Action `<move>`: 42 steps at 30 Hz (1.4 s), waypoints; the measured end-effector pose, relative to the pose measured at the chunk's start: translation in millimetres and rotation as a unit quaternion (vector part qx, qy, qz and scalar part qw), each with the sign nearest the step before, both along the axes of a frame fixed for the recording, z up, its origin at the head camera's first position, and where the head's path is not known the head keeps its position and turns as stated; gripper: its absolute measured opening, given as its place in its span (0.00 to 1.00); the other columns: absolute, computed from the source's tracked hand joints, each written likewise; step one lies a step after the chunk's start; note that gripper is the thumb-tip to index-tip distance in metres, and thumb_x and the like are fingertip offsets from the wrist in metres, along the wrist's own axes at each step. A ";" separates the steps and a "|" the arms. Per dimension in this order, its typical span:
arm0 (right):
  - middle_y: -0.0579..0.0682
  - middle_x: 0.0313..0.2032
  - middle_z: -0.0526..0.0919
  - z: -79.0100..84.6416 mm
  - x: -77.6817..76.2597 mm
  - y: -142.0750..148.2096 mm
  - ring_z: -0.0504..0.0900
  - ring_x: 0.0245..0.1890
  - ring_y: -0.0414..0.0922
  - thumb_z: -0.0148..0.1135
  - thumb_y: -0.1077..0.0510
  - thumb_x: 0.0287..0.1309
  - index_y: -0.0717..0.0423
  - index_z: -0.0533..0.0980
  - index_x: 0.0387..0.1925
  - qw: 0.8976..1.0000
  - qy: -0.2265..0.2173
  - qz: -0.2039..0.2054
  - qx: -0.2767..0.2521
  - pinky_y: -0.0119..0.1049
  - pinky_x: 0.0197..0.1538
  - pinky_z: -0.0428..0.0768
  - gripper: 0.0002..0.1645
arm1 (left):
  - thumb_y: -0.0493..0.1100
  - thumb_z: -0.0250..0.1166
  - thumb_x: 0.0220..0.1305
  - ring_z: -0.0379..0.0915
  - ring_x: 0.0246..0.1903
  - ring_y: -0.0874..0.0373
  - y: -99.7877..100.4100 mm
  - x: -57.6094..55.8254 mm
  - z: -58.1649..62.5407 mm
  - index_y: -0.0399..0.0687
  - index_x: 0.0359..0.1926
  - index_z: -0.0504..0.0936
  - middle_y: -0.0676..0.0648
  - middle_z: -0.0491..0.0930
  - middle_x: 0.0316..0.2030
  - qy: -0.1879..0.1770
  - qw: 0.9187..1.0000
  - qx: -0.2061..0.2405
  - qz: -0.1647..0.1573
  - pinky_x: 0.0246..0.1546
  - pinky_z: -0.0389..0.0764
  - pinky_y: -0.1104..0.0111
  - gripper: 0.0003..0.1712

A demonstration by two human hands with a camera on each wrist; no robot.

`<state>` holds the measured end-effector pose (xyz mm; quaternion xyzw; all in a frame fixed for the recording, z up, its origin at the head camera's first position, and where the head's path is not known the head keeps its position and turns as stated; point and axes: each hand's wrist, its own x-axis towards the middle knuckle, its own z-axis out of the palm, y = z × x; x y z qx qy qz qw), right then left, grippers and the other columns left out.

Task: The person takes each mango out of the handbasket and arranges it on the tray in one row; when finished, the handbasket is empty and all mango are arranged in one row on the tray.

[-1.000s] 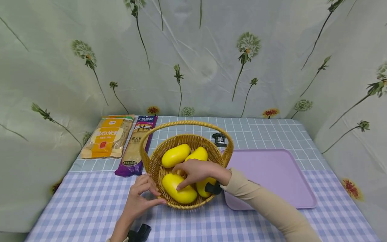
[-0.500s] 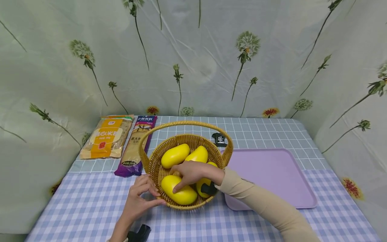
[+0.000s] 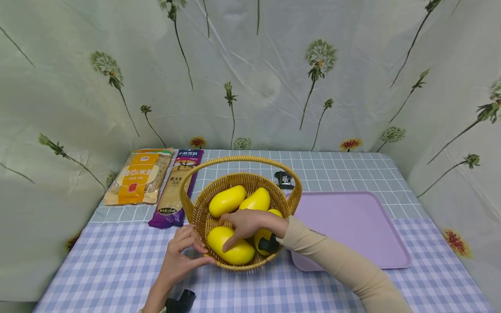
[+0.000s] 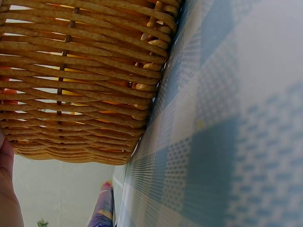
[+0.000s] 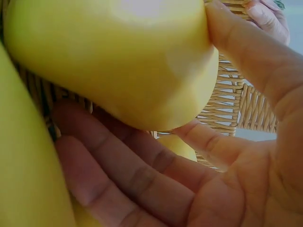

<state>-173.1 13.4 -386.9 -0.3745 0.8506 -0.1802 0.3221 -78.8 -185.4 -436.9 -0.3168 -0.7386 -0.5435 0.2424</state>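
Note:
A round wicker basket (image 3: pixel 198 213) with a tall arched handle holds several yellow mangoes. My left hand (image 3: pixel 181 250) grips its near-left rim, thumb along the front and fingers at the side. In the left wrist view the woven wall (image 4: pixel 85 90) fills the upper left, with part of that hand (image 4: pixel 8 198) at the edge. Inside the basket, my right hand (image 3: pixel 246 222) holds the nearest mango (image 3: pixel 236 255), thumb on top. From the right wrist, the mango (image 5: pixel 128 61) sits between thumb and curled fingers, and another mango (image 5: pixel 23 156) lies close to the fingertips.
A lilac tray (image 3: pixel 348 230) lies right of the basket, partly under the right sleeve (image 3: pixel 336 256). A small black packet (image 3: pixel 283 180) is behind the basket. To the left lie a purple pasta pack (image 3: pixel 176 187) and an orange-labelled noodle bag (image 3: pixel 138 176).
The right hand and the mango it holds have shifted slightly to the left within the basket. The left hand keeps its place on the rim.

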 end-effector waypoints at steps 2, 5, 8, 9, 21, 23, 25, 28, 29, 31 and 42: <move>0.48 0.52 0.76 -1.1 -1.0 1.3 0.74 0.46 0.38 0.69 0.40 0.49 0.48 0.69 0.59 1.000 -0.004 -0.003 -0.006 0.30 0.51 0.73 0.37 | 0.40 0.81 0.33 0.68 0.31 0.58 0.3 -0.4 0.2 0.46 0.20 0.80 0.53 0.74 0.23 0.001 1.000 -0.001 0.001 0.61 0.62 0.64 0.16; 0.48 0.52 0.76 -3.4 -3.2 3.9 0.73 0.46 0.38 0.69 0.40 0.50 0.48 0.69 0.59 1.000 -0.013 -0.006 -0.017 0.31 0.51 0.73 0.37 | 0.42 0.80 0.34 0.68 0.32 0.57 1.0 -1.3 0.7 0.45 0.20 0.80 0.53 0.74 0.23 0.001 1.000 -0.004 0.001 0.61 0.62 0.64 0.15; 0.47 0.50 0.77 -5.4 -5.1 6.6 0.73 0.43 0.38 0.70 0.40 0.50 0.49 0.69 0.59 0.999 -0.022 -0.009 -0.029 0.30 0.49 0.73 0.37 | 0.44 0.80 0.36 0.68 0.32 0.57 1.8 -2.2 1.4 0.45 0.20 0.80 0.53 0.74 0.22 0.002 1.000 -0.006 0.001 0.61 0.62 0.65 0.16; 0.47 0.49 0.77 -5.6 -5.6 7.4 0.73 0.42 0.38 0.70 0.41 0.50 0.49 0.69 0.59 0.999 -0.024 -0.010 -0.032 0.30 0.48 0.73 0.37 | 0.44 0.80 0.37 0.68 0.33 0.57 2.0 -2.5 1.5 0.45 0.19 0.79 0.53 0.74 0.22 0.002 1.000 -0.006 0.000 0.60 0.62 0.66 0.16; 0.42 0.39 0.77 3.0 -9.1 20.3 0.75 0.37 0.39 0.71 0.40 0.48 0.45 0.68 0.56 0.995 -0.030 -0.027 -0.088 0.30 0.40 0.75 0.36 | 0.43 0.81 0.34 0.67 0.32 0.57 2.7 -4.1 1.3 0.45 0.20 0.80 0.52 0.74 0.23 0.009 1.000 -0.003 -0.001 0.60 0.62 0.64 0.16; 0.42 0.42 0.77 5.0 -8.3 23.3 0.75 0.40 0.38 0.71 0.40 0.47 0.43 0.68 0.56 0.994 -0.029 -0.033 -0.101 0.31 0.43 0.75 0.37 | 0.44 0.80 0.35 0.67 0.32 0.57 2.4 -3.9 0.8 0.45 0.20 0.80 0.52 0.74 0.23 0.010 1.000 -0.003 -0.001 0.60 0.63 0.64 0.16; 0.42 0.45 0.77 6.8 -7.3 26.3 0.74 0.42 0.38 0.71 0.39 0.47 0.42 0.67 0.57 0.993 -0.022 -0.039 -0.113 0.31 0.45 0.74 0.38 | 0.45 0.80 0.35 0.68 0.31 0.57 1.9 -3.7 0.2 0.45 0.20 0.80 0.52 0.74 0.23 0.011 1.000 -0.001 0.000 0.60 0.63 0.63 0.16; 0.42 0.46 0.76 9.2 -5.1 31.4 0.74 0.44 0.38 0.71 0.39 0.46 0.42 0.66 0.58 0.990 -0.015 -0.052 -0.134 0.32 0.47 0.74 0.39 | 0.45 0.80 0.36 0.68 0.31 0.57 1.0 -3.2 -0.6 0.45 0.20 0.80 0.52 0.74 0.23 0.012 1.000 0.001 -0.001 0.60 0.62 0.63 0.16; 0.42 0.46 0.76 10.2 -4.4 33.2 0.74 0.44 0.39 0.71 0.39 0.46 0.42 0.66 0.57 0.988 -0.013 -0.055 -0.141 0.32 0.47 0.74 0.39 | 0.45 0.80 0.36 0.68 0.31 0.57 0.9 -3.0 -0.7 0.46 0.20 0.80 0.52 0.74 0.23 0.012 1.000 0.001 -0.001 0.60 0.62 0.62 0.16; 0.43 0.46 0.76 12.6 -2.8 37.2 0.74 0.43 0.39 0.72 0.39 0.46 0.42 0.66 0.57 0.986 -0.011 -0.063 -0.155 0.33 0.46 0.75 0.39 | 0.45 0.80 0.35 0.68 0.31 0.57 0.6 -2.7 -0.7 0.46 0.20 0.80 0.52 0.74 0.23 0.010 1.000 0.000 0.000 0.60 0.62 0.62 0.16; 0.48 0.49 0.71 20.5 7.5 57.4 0.77 0.42 0.43 0.73 0.46 0.48 0.42 0.64 0.60 0.959 -0.016 -0.113 -0.259 0.34 0.47 0.79 0.39 | 0.43 0.81 0.33 0.68 0.30 0.58 0.0 0.3 1.5 0.45 0.20 0.80 0.52 0.75 0.23 0.006 1.000 -0.006 0.009 0.60 0.62 0.64 0.16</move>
